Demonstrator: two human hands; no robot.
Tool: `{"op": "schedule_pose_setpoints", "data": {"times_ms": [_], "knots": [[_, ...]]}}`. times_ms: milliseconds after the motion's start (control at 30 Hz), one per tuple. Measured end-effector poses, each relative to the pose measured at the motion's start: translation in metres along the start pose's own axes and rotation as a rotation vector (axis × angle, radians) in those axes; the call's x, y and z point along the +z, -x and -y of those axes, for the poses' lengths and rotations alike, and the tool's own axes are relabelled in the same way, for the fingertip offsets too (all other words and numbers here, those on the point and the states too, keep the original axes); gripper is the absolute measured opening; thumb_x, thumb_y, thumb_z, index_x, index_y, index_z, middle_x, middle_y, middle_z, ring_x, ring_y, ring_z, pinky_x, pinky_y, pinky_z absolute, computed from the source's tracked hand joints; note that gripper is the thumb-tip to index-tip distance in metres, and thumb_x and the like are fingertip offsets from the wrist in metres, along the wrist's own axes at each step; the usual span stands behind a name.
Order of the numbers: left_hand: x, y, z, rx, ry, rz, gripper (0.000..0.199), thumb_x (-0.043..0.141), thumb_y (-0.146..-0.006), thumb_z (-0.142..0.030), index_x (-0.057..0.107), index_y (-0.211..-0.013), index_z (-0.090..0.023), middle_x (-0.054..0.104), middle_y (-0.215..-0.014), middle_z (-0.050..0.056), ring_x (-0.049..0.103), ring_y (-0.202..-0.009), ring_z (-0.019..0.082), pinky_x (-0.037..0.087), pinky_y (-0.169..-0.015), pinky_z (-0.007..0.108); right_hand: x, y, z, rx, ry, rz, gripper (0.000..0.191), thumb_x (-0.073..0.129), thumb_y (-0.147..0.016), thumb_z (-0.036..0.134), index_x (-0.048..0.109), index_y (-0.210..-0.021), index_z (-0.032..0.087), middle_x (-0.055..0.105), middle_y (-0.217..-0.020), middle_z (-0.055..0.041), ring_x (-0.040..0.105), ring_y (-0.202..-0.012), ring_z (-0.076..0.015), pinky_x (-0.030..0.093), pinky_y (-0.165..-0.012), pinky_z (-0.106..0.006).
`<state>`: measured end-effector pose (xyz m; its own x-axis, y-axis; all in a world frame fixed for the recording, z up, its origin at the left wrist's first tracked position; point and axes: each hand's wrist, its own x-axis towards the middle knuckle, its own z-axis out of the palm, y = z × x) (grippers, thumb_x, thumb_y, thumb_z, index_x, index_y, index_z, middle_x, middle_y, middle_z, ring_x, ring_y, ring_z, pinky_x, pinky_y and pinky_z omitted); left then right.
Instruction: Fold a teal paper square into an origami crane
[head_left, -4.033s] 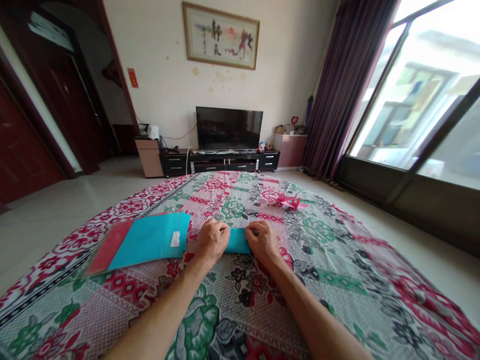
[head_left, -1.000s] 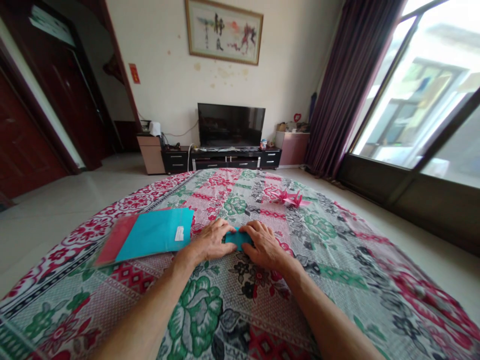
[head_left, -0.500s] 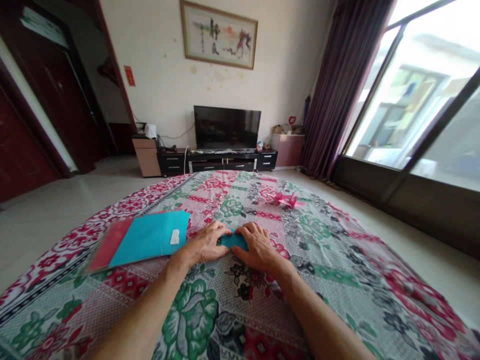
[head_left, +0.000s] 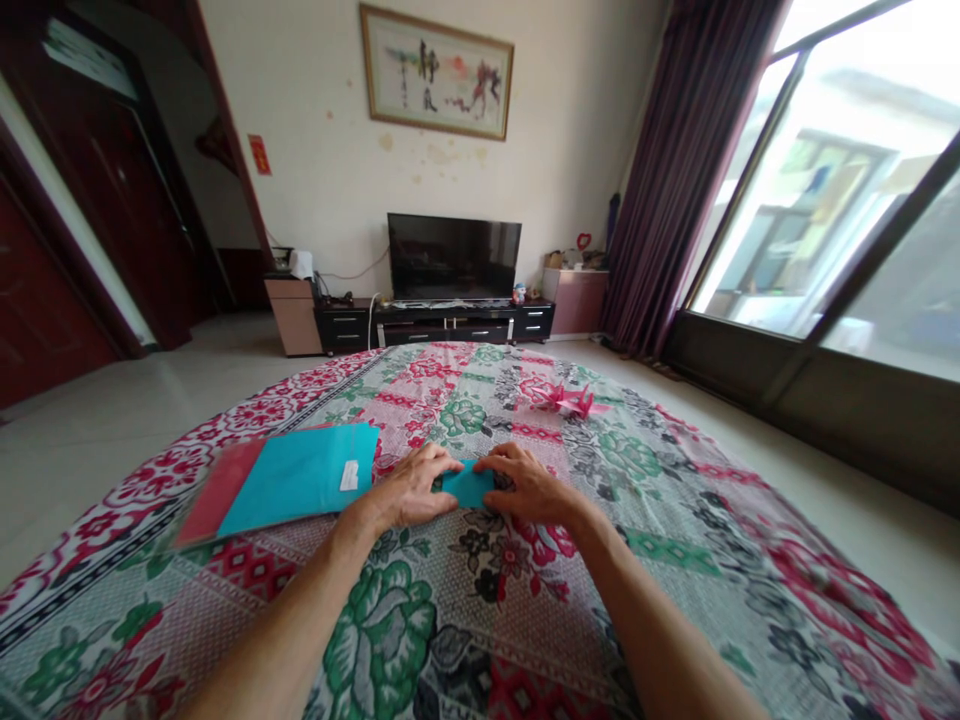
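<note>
The head view looks down along the person's two bare forearms [head_left: 277,600], which run in from the bottom over a table spread with a flowered tablecloth [head_left: 382,630] in green, red, grey and black. Ahead of them, a small folded piece of blue paper [head_left: 469,487] lies on the cloth between the hands, its long side running from left to right. The left hand [head_left: 416,484] is half curled and holds the left end, thumb on the near edge and fingertips on the far edge. The right hand [head_left: 527,484] holds the right end in the same manner, its inner fingers bent out of sight. The two hands are apart, with the middle of the paper showing between them.

To the left, beside the left wrist, lies a packet of paper [head_left: 300,478] in clear plastic. A blue sheet covers most of it, a red sheet [head_left: 217,495] shows at its left end, and a white label [head_left: 349,475] is near its right edge. Whether the wrist touches the packet cannot be told. Farther off to the right, pink folded paper [head_left: 579,402] with pointed tips stands on the cloth, well apart from the hands.

Beyond the table, a low black stand [head_left: 450,330] bears a dark television [head_left: 454,257] and a small figurine [head_left: 519,293]. A framed picture [head_left: 439,70] hangs above, and a purple curtain [head_left: 667,170] hangs to the right, beside a bright window [head_left: 810,220].
</note>
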<state>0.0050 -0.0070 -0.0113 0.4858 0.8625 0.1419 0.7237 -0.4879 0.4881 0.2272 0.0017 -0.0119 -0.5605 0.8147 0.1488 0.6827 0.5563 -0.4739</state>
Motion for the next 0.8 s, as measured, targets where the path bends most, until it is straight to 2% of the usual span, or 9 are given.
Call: {"op": "schedule_pose_setpoints", "data": {"times_ms": [300,467,533,667,800], "knots": [[-0.005,0.0,0.003,0.035,0.009,0.055,0.051,0.053,-0.068,-0.021,0.055,-0.119,-0.021,0.051,-0.116,0.007,0.047,-0.111,0.021,0.036,-0.099,0.031,-0.005,0.0,-0.003,-0.01,-0.067,0.027,0.044,0.063,-0.071,0.02,0.058,-0.115,0.028,0.049,-0.118,-0.0062,0.048,-0.106,-0.0216,0.038,-0.094,-0.038],[-0.008,0.0,0.003,0.045,0.015,0.07,0.058,0.05,-0.062,-0.012,0.056,-0.119,-0.021,0.051,-0.119,0.007,0.048,-0.113,0.021,0.036,-0.1,0.031,-0.01,0.001,0.0,0.048,-0.059,0.056,0.053,0.061,-0.069,0.017,0.054,-0.121,0.025,0.049,-0.121,-0.0076,0.048,-0.108,-0.0223,0.038,-0.094,-0.037],[-0.007,0.0,0.005,0.038,0.02,0.068,0.061,0.048,-0.06,-0.01,0.056,-0.119,-0.021,0.052,-0.12,0.007,0.048,-0.114,0.022,0.036,-0.1,0.031,-0.008,-0.001,0.005,0.092,-0.046,0.045,0.052,0.06,-0.072,0.022,0.051,-0.123,0.025,0.05,-0.12,-0.0082,0.049,-0.105,-0.0221,0.039,-0.091,-0.036],[-0.004,-0.002,0.007,0.016,0.025,0.055,0.062,0.047,-0.058,-0.012,0.057,-0.119,-0.018,0.052,-0.121,0.008,0.049,-0.114,0.021,0.035,-0.101,0.028,0.008,-0.007,0.017,0.19,0.135,-0.202,0.039,0.052,-0.079,0.047,0.06,-0.108,0.023,0.054,-0.108,-0.0101,0.051,-0.098,-0.0244,0.038,-0.085,-0.04],[-0.005,-0.005,0.007,-0.024,0.067,0.024,0.062,0.047,-0.059,-0.013,0.057,-0.119,-0.016,0.054,-0.12,0.008,0.05,-0.113,0.02,0.036,-0.101,0.027,0.021,-0.011,0.021,0.166,0.196,-0.293,0.043,0.063,-0.07,0.049,0.062,-0.103,0.022,0.055,-0.103,-0.0097,0.051,-0.096,-0.0245,0.036,-0.083,-0.038]]}}
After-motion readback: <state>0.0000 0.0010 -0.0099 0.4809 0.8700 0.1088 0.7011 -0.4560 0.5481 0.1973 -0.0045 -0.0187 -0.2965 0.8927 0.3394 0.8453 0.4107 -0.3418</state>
